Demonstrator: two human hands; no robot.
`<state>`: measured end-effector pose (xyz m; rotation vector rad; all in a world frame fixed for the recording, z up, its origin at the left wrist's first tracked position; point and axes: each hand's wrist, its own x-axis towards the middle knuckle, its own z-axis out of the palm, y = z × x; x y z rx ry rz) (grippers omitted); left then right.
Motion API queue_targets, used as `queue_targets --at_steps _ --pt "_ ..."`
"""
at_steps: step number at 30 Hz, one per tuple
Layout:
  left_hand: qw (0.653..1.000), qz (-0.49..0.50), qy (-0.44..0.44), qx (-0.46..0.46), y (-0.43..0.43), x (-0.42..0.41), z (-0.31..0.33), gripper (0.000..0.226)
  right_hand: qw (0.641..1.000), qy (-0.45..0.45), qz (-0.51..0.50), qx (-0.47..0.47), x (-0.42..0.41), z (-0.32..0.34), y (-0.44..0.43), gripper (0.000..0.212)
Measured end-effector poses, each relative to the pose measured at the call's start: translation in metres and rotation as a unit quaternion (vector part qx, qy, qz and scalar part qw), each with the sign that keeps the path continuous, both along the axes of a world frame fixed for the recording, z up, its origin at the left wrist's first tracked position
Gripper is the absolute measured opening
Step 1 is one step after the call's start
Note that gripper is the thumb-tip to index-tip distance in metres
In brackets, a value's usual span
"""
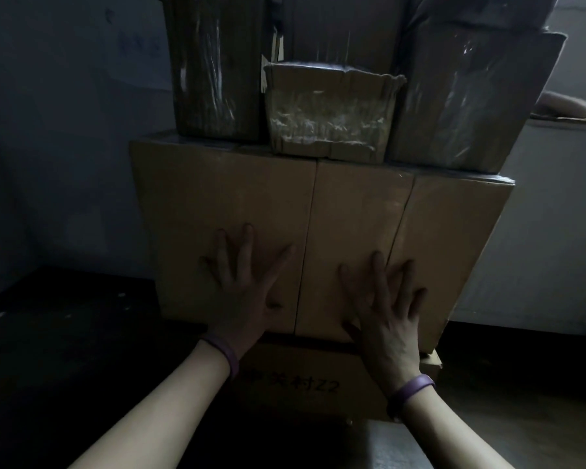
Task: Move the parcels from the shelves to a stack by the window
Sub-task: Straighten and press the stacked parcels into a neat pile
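- Plain cartons (352, 214) are sitting side by side mid-stack on a printed carton (301, 384). They are looking stiff and probably heavy, best taken by the side walls or bottom edge.
- A white unit (538, 231) is crowding the right.
- Glossy taped parcels (217, 79) are weighing on top, likely slippery.
- A crumpled parcel (329, 110) is sitting between them.
- The left hand (241, 282) and right hand (383, 309) are pressing flat, fingers spread.

Both hands press flat, fingers spread, against the front of plain cardboard parcels: the left hand (242, 282) on the left parcel (224, 211), the right hand (386, 309) on the middle parcel (356, 211). Taped parcels (329, 110) sit stacked above.
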<state>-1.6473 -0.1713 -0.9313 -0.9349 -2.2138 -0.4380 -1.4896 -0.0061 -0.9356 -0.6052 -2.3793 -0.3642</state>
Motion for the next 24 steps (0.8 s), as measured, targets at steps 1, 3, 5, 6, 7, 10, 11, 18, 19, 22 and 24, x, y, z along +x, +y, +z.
queue_targets --at_steps 1,3,5,6,7,10,11,18,19,22,24 --pt "1.0 -0.007 0.001 0.006 0.0 0.002 0.001 0.138 1.0 0.005 0.001 0.005 0.001 0.0 -0.001 0.107" --pt "1.0 -0.024 0.008 0.012 0.0 0.003 0.0 0.135 1.0 0.012 0.003 0.027 0.002 -0.001 -0.003 0.109" --pt "0.999 -0.034 0.027 -0.002 -0.001 0.004 -0.001 0.135 0.998 0.016 0.012 0.055 0.001 -0.001 -0.004 0.11" --pt "0.999 -0.034 0.034 -0.013 -0.001 0.005 -0.002 0.135 0.998 0.018 0.019 0.064 0.0 0.0 -0.005 0.11" --pt "0.998 -0.034 0.039 -0.025 0.0 0.007 -0.003 0.134 0.997 0.019 0.025 0.072 -0.002 -0.001 -0.006 0.111" --pt "0.997 -0.033 0.04 -0.048 0.004 0.01 -0.009 0.135 0.996 0.004 0.03 0.082 -0.007 -0.007 -0.009 0.113" --pt "0.997 -0.029 0.039 -0.053 0.006 0.011 -0.01 0.136 0.996 -0.001 0.027 0.084 -0.009 -0.009 -0.011 0.11" --pt "0.997 -0.008 0.055 -0.051 0.016 0.006 -0.014 0.138 0.996 0.011 0.02 0.085 -0.019 -0.017 -0.008 0.112" --pt "0.997 -0.009 0.061 -0.047 0.016 0.005 -0.015 0.137 0.996 0.013 0.021 0.086 -0.021 -0.018 -0.007 0.112" --pt "0.997 -0.014 0.071 -0.038 0.017 0.003 -0.016 0.135 0.996 0.013 0.021 0.088 -0.022 -0.017 -0.007 0.109" --pt "0.997 -0.011 0.069 -0.036 0.018 0.004 -0.015 0.137 0.996 0.011 0.019 0.086 -0.022 -0.016 -0.008 0.108"
